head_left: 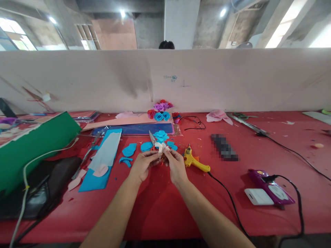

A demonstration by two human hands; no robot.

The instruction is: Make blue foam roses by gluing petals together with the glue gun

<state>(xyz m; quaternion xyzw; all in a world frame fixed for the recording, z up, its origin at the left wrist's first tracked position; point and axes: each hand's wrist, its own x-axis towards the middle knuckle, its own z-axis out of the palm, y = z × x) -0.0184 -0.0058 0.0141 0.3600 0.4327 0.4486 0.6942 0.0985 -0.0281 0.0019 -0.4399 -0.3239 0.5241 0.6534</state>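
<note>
Above the red table, my left hand (143,163) and my right hand (177,163) meet, fingertips pinched on a small white paper piece (160,147). Whether it joins anything below is hidden by my fingers. Just behind it lie scissors (152,137), blades pointing away and handles partly covered. Cut blue paper petals (129,149) are spread to the left of my hands, and a light-blue paper flower (161,135) sits beyond them. Close to my right hand, a yellow glue gun (195,162) rests on its side, its cord running toward the front edge.
Blue and white paper strips (103,162) lie at left, near a green board (38,148) and black bag (62,172). Finished paper flowers (161,112) and eyeglasses (193,123) stand by the pale partition (219,79). At right are a blurred dark object (224,147) and a purple power strip (274,189).
</note>
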